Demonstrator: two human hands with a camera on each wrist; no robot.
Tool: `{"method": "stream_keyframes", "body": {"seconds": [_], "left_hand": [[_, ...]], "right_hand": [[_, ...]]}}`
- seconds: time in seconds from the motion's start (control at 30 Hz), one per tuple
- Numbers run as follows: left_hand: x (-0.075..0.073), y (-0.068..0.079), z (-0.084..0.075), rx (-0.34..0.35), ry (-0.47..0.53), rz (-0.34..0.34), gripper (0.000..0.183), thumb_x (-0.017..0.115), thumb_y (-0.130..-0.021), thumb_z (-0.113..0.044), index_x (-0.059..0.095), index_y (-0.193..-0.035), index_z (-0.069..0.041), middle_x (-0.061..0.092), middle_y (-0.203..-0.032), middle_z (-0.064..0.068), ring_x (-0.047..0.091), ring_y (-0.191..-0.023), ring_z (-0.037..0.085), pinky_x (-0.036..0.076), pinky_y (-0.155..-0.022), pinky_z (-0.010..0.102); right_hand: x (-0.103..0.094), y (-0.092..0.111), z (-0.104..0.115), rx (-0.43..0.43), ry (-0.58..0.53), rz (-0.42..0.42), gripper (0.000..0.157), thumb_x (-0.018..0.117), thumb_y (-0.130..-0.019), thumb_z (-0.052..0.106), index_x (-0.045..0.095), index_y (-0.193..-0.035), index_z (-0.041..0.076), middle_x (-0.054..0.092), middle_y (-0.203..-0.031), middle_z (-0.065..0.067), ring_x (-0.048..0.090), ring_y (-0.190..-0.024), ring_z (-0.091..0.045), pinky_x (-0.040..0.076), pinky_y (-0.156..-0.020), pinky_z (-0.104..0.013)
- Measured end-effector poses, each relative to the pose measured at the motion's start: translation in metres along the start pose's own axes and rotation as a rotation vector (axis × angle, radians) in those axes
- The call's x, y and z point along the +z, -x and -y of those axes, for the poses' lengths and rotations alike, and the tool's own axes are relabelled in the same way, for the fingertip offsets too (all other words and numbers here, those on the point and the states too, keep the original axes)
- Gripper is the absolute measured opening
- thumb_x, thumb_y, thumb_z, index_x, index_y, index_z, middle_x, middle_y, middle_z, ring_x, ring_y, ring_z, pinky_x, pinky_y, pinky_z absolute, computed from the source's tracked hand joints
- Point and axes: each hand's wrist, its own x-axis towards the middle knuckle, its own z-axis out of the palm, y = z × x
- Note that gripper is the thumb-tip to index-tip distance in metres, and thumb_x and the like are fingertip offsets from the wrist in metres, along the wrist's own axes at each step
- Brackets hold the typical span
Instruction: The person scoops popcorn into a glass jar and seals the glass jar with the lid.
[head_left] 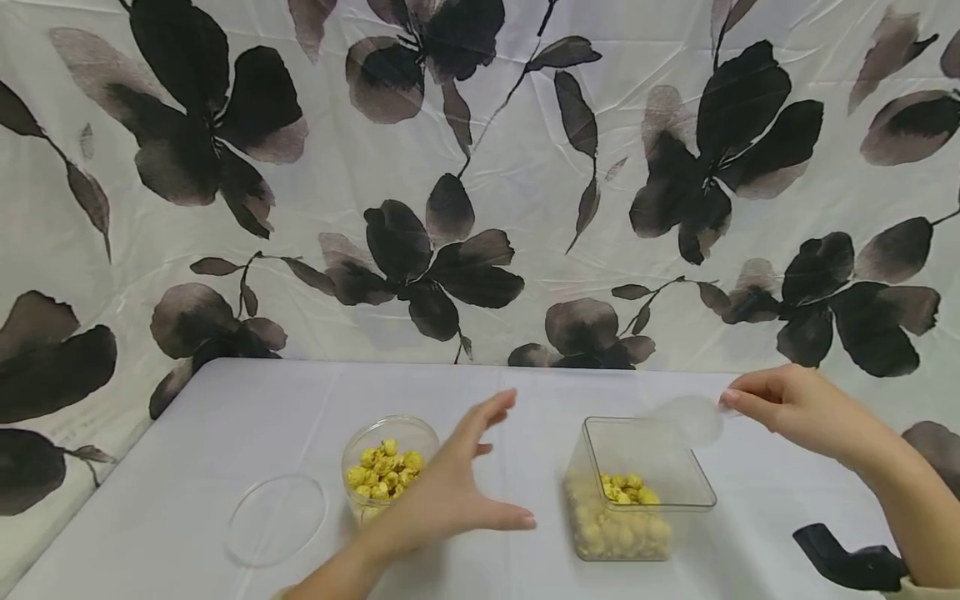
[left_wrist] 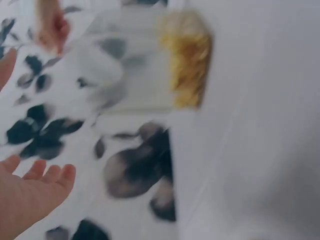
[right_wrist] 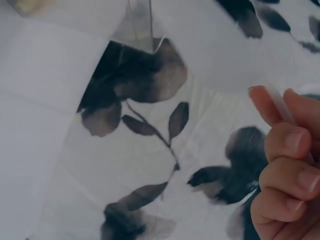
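In the head view my right hand [head_left: 795,412] pinches the thin handle of a translucent white scoop [head_left: 693,419] between thumb and fingers. The scoop's round bowl hangs at the right rim of a clear square container [head_left: 648,507], partly filled with yellow popcorn [head_left: 630,490]. My left hand [head_left: 457,487] is spread, thumb apart from the fingers, between that container and a clear round jar [head_left: 431,433]. More yellow popcorn [head_left: 382,471] fills the jar, whose lower right side the left hand hides. In the right wrist view the scoop handle [right_wrist: 282,102] passes between the fingers.
A clear round lid [head_left: 325,508] lies on the white table [head_left: 187,467], left of the jar. A black curved piece [head_left: 847,558] sits at my right wrist. Behind the table hangs a white cloth [head_left: 300,217] with dark flowers.
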Motion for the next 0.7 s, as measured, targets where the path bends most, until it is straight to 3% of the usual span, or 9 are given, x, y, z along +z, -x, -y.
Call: {"method": "stream_keyframes", "body": {"seconds": [0.13, 0.3, 0.37, 0.5, 0.7], "left_hand": [[0.038, -0.009, 0.018, -0.008, 0.055, 0.076, 0.107, 0.087, -0.064, -0.026, 0.018, -0.146, -0.031, 0.024, -0.147, -0.009, 0.027, -0.134, 0.015, 0.036, -0.101, 0.036], [0.069, -0.023, 0.031, -0.049, 0.087, 0.066, 0.114, 0.087, -0.063, -0.024, 0.012, -0.148, -0.028, 0.019, -0.149, -0.006, 0.023, -0.135, 0.018, 0.035, -0.101, 0.039], [0.077, -0.03, 0.033, -0.099, 0.097, 0.068, 0.116, 0.087, -0.062, -0.025, 0.01, -0.149, -0.029, 0.018, -0.149, -0.005, 0.022, -0.135, 0.018, 0.035, -0.101, 0.04], [0.089, -0.041, 0.032, -0.189, 0.123, 0.071, 0.117, 0.088, -0.062, -0.027, 0.009, -0.149, -0.029, 0.015, -0.15, -0.003, 0.021, -0.136, 0.021, 0.033, -0.102, 0.046], [0.1, -0.05, 0.03, -0.218, 0.125, 0.042, 0.119, 0.089, -0.06, -0.029, 0.008, -0.148, -0.032, 0.016, -0.15, -0.002, 0.022, -0.135, 0.019, 0.027, -0.104, 0.049]], "right_hand": [[0.012, 0.0, 0.017, -0.189, 0.257, -0.062, 0.008, 0.066, -0.085, 0.009, 0.067, -0.079, 0.014, 0.042, -0.059, 0.014, 0.035, -0.053, -0.001, 0.031, -0.048, -0.022], [0.033, -0.003, 0.03, -0.369, 0.5, -0.088, 0.018, 0.072, -0.079, 0.01, 0.061, -0.068, 0.021, 0.049, -0.06, 0.019, 0.043, -0.052, 0.0, 0.04, -0.048, -0.025], [0.043, -0.005, 0.03, -0.428, 0.574, -0.084, 0.02, 0.073, -0.078, 0.012, 0.06, -0.066, 0.02, 0.05, -0.059, 0.018, 0.043, -0.051, -0.001, 0.041, -0.047, -0.026], [0.058, -0.011, 0.026, -0.53, 0.614, -0.056, 0.032, 0.074, -0.077, 0.012, 0.049, -0.058, 0.021, 0.037, -0.054, 0.018, 0.031, -0.048, -0.001, 0.035, -0.043, -0.024], [0.068, -0.02, 0.017, -0.512, 0.509, -0.009, 0.038, 0.073, -0.077, 0.007, 0.044, -0.056, 0.022, 0.035, -0.053, 0.018, 0.031, -0.049, 0.0, 0.034, -0.046, -0.022]]}}
